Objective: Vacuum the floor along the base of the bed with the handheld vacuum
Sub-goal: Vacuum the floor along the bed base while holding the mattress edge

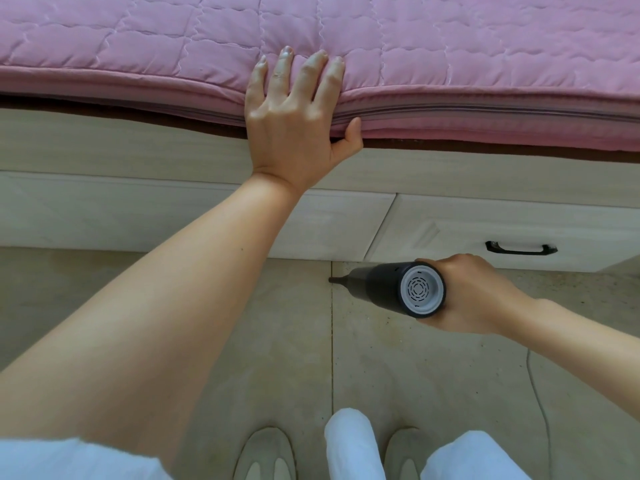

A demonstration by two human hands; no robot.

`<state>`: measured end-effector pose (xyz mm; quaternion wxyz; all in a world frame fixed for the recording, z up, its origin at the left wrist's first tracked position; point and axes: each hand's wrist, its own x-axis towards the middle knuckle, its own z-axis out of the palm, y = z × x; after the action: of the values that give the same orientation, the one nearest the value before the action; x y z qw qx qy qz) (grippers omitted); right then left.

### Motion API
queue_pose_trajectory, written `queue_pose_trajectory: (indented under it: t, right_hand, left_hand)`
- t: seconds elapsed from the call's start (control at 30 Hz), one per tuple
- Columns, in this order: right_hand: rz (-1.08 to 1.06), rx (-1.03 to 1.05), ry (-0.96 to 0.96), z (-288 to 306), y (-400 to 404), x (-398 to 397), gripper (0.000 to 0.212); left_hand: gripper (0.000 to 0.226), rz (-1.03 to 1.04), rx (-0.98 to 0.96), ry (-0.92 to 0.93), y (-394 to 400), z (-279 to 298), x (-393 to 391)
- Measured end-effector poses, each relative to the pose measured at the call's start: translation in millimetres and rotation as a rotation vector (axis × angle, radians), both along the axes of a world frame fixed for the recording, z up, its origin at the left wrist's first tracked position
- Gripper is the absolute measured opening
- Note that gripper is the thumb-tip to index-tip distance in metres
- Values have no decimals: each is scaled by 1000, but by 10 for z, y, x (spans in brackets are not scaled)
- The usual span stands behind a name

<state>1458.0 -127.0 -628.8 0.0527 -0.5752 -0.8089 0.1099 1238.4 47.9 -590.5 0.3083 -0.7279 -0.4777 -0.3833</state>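
Observation:
My right hand (474, 292) grips a dark handheld vacuum (384, 284) with a white vented rear cap. Its narrow nozzle points left and down, with the tip at a floor tile seam just in front of the bed base (173, 202). My left hand (294, 116) rests flat on the edge of the pink quilted mattress (138, 46), fingers straight and spread, thumb hooked under the mattress edge. The beige tiled floor (277, 341) runs along the pale wooden bed base.
A drawer with a black handle (521, 249) sits in the bed base to the right of the vacuum. A thin cord (540, 403) lies on the floor at the right. My two slippered feet (266, 455) stand at the bottom, close to the bed.

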Motion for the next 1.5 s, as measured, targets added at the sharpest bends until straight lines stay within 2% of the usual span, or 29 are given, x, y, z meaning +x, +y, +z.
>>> queue_pose_trajectory:
  t: [0.4,0.63,0.87,1.07,1.2,1.5]
  right_hand:
    - [-37,86,-17,-44,30,-4,39]
    - [-30,-3,34,22,-7,3,26]
    - [-48,-105,72,134,-94,6,41]
    - [-32,-132,99,143,-142,27,25]
    - [-40,-86,83,83,-122,6,40]
    - [-32,-157,107,161,-152,-54,35]
  left_hand:
    - [57,-5,-13,-4,-3,5,-2]
    - [57,-2,-17,1,-9,5,-4]
    - [58,-6,-59,5,-32,19,-8]
    - [59,-7,-89,0,-49,32,-6]
    - [59,-7,-106,6,-47,36,-11]
    - [57,-11,-66,-8,-43,32,-8]
